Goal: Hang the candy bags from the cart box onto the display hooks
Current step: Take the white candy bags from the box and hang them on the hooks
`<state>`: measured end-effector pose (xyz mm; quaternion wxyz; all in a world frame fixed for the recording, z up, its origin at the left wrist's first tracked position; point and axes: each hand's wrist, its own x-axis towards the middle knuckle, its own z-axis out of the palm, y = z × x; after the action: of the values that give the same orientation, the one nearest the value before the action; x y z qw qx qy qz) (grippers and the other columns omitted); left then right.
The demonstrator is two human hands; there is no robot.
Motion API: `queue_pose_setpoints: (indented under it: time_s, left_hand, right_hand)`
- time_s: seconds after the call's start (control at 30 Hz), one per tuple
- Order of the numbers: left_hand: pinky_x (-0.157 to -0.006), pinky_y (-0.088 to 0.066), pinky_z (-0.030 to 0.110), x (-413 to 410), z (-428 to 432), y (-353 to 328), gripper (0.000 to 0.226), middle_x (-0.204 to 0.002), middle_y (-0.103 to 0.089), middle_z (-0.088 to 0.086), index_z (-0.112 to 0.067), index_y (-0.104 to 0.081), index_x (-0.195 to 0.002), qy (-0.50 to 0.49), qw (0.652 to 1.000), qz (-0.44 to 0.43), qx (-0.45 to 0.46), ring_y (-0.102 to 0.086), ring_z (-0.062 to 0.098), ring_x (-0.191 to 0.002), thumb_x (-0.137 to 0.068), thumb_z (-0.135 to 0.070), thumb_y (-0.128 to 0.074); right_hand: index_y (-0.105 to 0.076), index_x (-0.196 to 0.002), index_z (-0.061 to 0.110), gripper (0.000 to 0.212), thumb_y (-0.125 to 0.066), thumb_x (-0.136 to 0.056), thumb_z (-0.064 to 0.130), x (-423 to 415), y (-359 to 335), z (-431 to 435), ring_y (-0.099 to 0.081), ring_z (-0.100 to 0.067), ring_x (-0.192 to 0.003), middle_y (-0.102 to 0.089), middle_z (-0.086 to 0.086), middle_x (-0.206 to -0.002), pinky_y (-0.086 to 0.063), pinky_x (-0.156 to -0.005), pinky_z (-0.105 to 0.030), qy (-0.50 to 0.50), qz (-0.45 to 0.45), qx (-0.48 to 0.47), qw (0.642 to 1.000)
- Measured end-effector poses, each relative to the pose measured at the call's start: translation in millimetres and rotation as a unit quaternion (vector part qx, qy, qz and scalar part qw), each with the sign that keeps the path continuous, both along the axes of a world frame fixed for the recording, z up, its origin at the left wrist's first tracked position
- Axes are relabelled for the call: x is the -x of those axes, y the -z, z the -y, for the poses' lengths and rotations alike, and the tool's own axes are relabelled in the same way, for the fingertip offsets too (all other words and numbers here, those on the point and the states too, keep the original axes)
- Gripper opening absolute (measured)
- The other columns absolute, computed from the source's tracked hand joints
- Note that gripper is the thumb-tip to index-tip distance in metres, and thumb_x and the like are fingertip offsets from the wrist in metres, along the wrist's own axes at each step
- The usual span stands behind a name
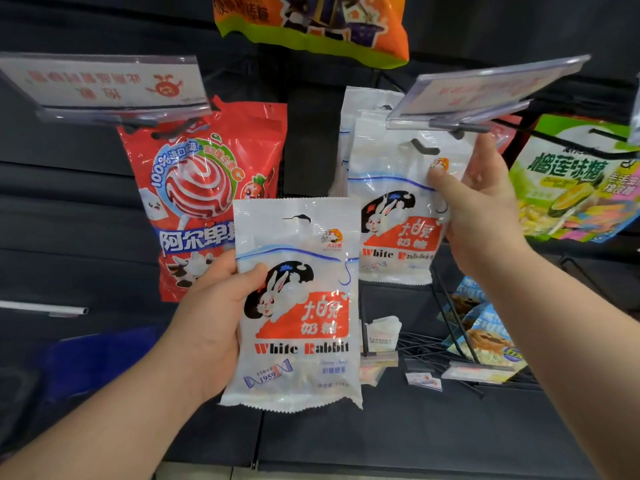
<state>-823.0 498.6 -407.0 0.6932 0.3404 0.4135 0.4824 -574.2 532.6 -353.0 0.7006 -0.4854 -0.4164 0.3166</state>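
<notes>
Left grip [211, 327] holds a candy bag [298, 306]; right grip [485, 209] pinches the hanging bag [391, 209] under a price tag [485, 88], dark wall [69, 209] behind.

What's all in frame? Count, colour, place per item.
loose White Rabbit bag: 1, white with red print, centre, in left hand.
hook-side White Rabbit bags: at least 2, white, centre right; front one in right hand.
lollipop bag: 1, red, hanging left of centre.
orange bag: 1, orange with green edge, top centre.
durian candy bag: 1, green and yellow, far right.
tag holders: 2, clear, upper left and upper right.
blue snack bags: at least 2, blue, lower right.
left hand: 1, grips loose bag's left edge.
right hand: 1, pinches front bag's right edge.
</notes>
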Motion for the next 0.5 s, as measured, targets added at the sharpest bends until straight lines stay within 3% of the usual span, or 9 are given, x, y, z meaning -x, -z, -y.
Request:
queue_pose_setpoints:
  time_s: [0.07,0.2,0.33,0.4,0.43,0.5]
  left_hand:
    - [-0.049,-0.058,0.038,-2.6,0.3,-1.3,0.027,-0.094,-0.076,0.012,-0.022,-0.067,-0.114,0.005,1.000,0.004,-0.005,-0.075,0.028,-0.074,-0.094,-0.013,-0.051]
    - [-0.050,-0.058,0.038,-11.3,3.5,-3.5,0.026,-0.094,-0.076,0.013,-0.021,-0.068,-0.110,0.019,1.000,0.021,-0.006,-0.075,0.028,-0.074,-0.094,-0.011,-0.050]
    - [-0.051,-0.058,0.037,-26.3,6.7,-8.2,0.024,-0.092,-0.076,0.016,-0.016,-0.068,-0.106,0.037,0.999,0.038,-0.009,-0.075,0.028,-0.073,-0.091,-0.008,-0.051]
    - [-0.051,-0.058,0.036,-34.7,8.3,-11.0,0.022,-0.091,-0.076,0.016,-0.015,-0.070,-0.100,0.049,0.998,0.042,-0.019,-0.074,0.028,-0.072,-0.086,-0.008,-0.054]
    - [-0.051,-0.058,0.036,-39.2,9.4,-12.7,0.022,-0.091,-0.076,0.017,-0.016,-0.071,-0.097,0.060,0.997,0.047,-0.025,-0.074,0.028,-0.073,-0.081,-0.009,-0.057]
    - [-0.053,-0.059,0.038,-47.2,12.3,-16.4,0.030,-0.093,-0.075,0.017,-0.017,-0.072,-0.097,0.083,0.994,0.056,-0.034,-0.074,0.030,-0.076,-0.069,-0.014,-0.060]
  right_hand:
    - [-0.021,-0.150,0.028,0.074,-0.059,-0.092,0.004,-7.6,5.5,2.6,-0.072,-0.005,-0.078,-0.073,0.021,-0.078,-0.060,-0.065,-0.030,0.017,0.014,0.015,1.000]
    - [-0.035,-0.142,0.026,0.062,-0.064,-0.089,0.011,-11.5,8.5,13.3,-0.065,-0.005,-0.082,-0.059,0.005,-0.092,-0.057,-0.076,-0.029,0.080,0.084,0.084,0.990]
    - [-0.054,-0.101,0.030,0.024,-0.068,-0.084,0.020,-4.0,8.0,41.3,-0.054,0.002,-0.071,-0.056,0.015,-0.087,-0.044,-0.069,-0.018,0.153,0.191,0.060,0.968]
    - [-0.059,-0.089,0.030,0.007,-0.065,-0.087,0.030,4.7,10.8,59.7,-0.059,0.003,-0.070,-0.065,0.018,-0.082,-0.045,-0.067,-0.017,0.094,0.154,0.088,0.980]
    - [-0.062,-0.091,0.028,0.012,-0.064,-0.087,0.039,9.3,12.3,68.3,-0.064,-0.001,-0.075,-0.070,0.015,-0.085,-0.048,-0.069,-0.021,0.030,0.108,0.120,0.986]
    - [-0.065,-0.105,0.021,0.047,-0.061,-0.075,0.056,17.1,14.5,81.4,-0.071,-0.017,-0.089,-0.075,0.003,-0.098,-0.055,-0.078,-0.035,-0.105,0.009,0.187,0.977]
